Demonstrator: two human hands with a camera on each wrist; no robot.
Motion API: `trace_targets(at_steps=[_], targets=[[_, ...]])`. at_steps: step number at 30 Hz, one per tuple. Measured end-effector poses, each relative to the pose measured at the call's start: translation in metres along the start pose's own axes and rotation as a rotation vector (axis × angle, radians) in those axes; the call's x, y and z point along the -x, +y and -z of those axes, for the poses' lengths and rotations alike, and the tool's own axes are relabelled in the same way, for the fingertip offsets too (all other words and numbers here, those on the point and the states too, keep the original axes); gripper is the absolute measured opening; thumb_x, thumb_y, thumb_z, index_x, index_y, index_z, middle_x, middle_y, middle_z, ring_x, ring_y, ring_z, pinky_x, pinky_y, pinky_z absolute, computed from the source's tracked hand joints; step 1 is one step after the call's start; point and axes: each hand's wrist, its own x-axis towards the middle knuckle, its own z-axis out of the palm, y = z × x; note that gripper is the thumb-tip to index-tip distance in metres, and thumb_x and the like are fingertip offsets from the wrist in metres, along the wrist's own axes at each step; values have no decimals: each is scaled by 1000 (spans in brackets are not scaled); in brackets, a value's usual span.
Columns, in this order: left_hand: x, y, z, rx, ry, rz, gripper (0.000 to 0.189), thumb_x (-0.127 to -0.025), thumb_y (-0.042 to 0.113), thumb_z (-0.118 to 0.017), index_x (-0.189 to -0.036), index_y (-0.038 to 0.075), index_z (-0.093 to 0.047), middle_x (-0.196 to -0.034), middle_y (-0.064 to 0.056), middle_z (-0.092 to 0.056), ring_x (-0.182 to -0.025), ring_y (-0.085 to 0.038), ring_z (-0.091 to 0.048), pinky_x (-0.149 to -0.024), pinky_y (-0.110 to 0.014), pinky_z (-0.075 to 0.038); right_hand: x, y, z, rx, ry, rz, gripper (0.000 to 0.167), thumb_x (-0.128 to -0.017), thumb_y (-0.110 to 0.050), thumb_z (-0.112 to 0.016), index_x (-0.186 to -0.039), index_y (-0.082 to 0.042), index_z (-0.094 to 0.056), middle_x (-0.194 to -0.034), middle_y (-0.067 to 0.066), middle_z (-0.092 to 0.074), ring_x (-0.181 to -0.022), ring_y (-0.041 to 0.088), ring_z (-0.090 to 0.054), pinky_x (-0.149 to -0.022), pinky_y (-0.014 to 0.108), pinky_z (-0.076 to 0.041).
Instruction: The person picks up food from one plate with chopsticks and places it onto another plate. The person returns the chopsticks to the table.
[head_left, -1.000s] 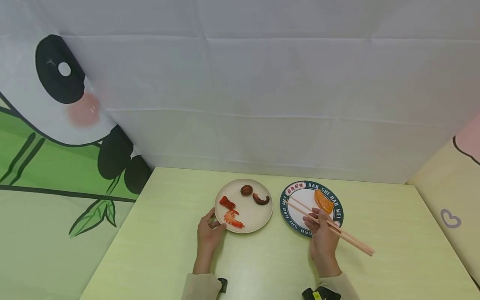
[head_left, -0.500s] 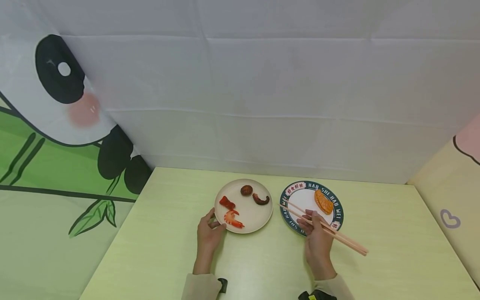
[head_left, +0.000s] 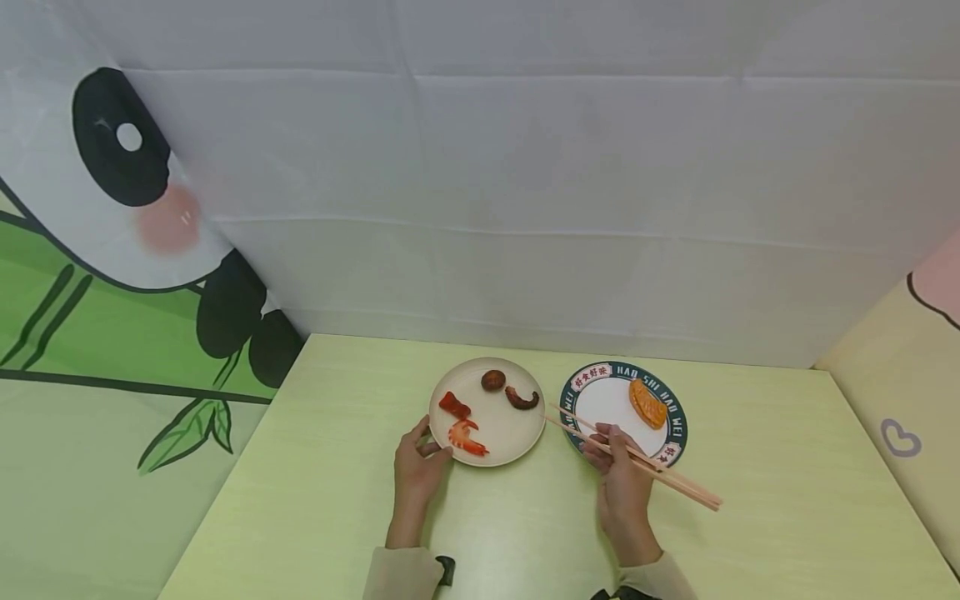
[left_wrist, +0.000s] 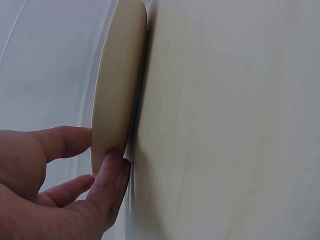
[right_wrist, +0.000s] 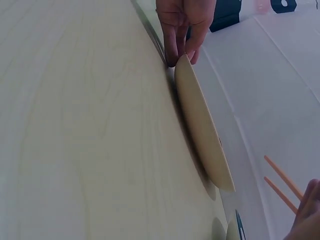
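Observation:
My left hand grips the near-left rim of a cream plate; in the left wrist view the thumb and fingers bear on the plate's edge. A shrimp, a red chunk, a round brown piece and a dark curved piece lie on it. My right hand holds a pair of chopsticks, tips slightly apart, pointing left between the two plates. Behind that hand is a green-rimmed white plate, bearing an orange dumpling-shaped piece. Nothing is between the chopstick tips.
Both plates stand on a pale yellow table, toward its back edge. A white cloth wall rises right behind. A painted panel borders the left side, and a cream panel the right.
My right hand has moved left with the chopsticks, whose tips have gone from over the green-rimmed plate to the gap beside the cream plate. My left hand and both plates have stayed put.

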Motion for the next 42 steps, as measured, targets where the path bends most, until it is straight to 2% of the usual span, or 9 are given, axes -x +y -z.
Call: trace_targets(at_steps=[6, 13, 19, 31, 38, 42], targets=[[1, 1, 0, -3, 8, -13, 69, -87, -9, -71, -152, -11, -48, -142, -29, -56, -109, -39, -69, -71, -20, -50, 1, 3, -2, -5, -14, -2, 27, -111, -14, -53, -102, -5, -76, -89, 9, -74, -70, 12, -75, -71, 24, -61], [1, 1, 0, -12, 6, -12, 69, -87, -8, -71, -152, -10, -47, -143, -29, -56, -109, -38, -69, -71, -20, -50, 3, 5, -5, 63, -15, -19, 28, -112, -16, -51, -105, -5, -75, -92, 7, -74, -72, 11, -75, -71, 23, -60], [1, 1, 0, -11, 5, -11, 69, -88, -8, -70, -153, -10, -47, -143, -29, -56, -111, -39, -69, -71, -21, -50, 6, 7, -8, 64, -33, -24, 29, -113, -15, -50, -104, -3, -75, -90, 7, -74, -71, 11, -75, -70, 23, -60], [2, 0, 0, 0, 5, -26, 69, -87, -9, -71, -152, -11, -47, -143, -29, -56, -111, -39, -69, -71, -20, -52, 15, 13, -12, 84, -65, -46, 30, -113, -14, -49, -114, 6, -70, -91, 5, -74, -72, 11, -74, -71, 23, -60], [3, 2, 1, 2, 1, -35, 69, -87, -9, -72, -152, -12, -47, -142, -30, -56, -110, -40, -69, -72, -21, -52, 16, 20, -15, 81, -85, -48, 30, -113, -13, -47, -105, -1, -74, -89, 4, -71, -71, 11, -74, -71, 24, -60], [4, 1, 0, 0, 1, -37, 69, -87, -9, -72, -152, -11, -47, -141, -30, -56, -110, -40, -69, -72, -20, -52, 17, 23, -17, 93, -98, -36, 31, -114, -11, -46, -107, 1, -73, -90, 5, -70, -71, 11, -74, -70, 24, -60]])
